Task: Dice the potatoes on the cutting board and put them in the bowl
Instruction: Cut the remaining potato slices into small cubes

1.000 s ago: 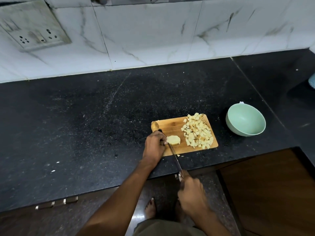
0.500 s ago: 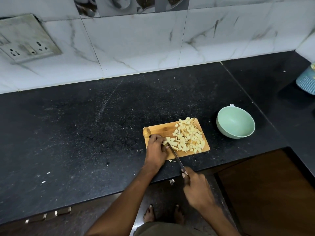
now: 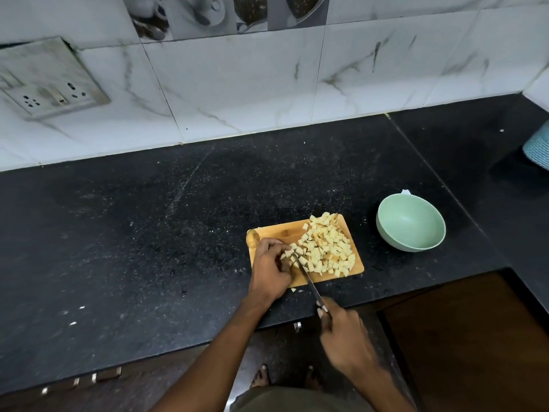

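A small wooden cutting board [image 3: 276, 230] lies near the front edge of the black counter. A heap of pale diced potato [image 3: 326, 248] covers its right half. My left hand [image 3: 271, 267] rests on the board's left side with curled fingers holding the last potato pieces against the blade. My right hand [image 3: 344, 334] grips the handle of a knife [image 3: 306, 276] in front of the counter edge, with the blade angled up-left into those pieces. A pale green bowl [image 3: 411, 226] stands empty to the right of the board.
One potato bit [image 3: 293, 289] lies on the counter just in front of the board. A blue ribbed object [image 3: 537, 147] sits at the far right edge. The tiled wall with a socket plate [image 3: 50, 81] rises behind. My bare feet show below the counter front.
The one larger potato piece under my left hand a second ago is cut into small cubes now. The knife has shifted slightly; the view has tilted upward.
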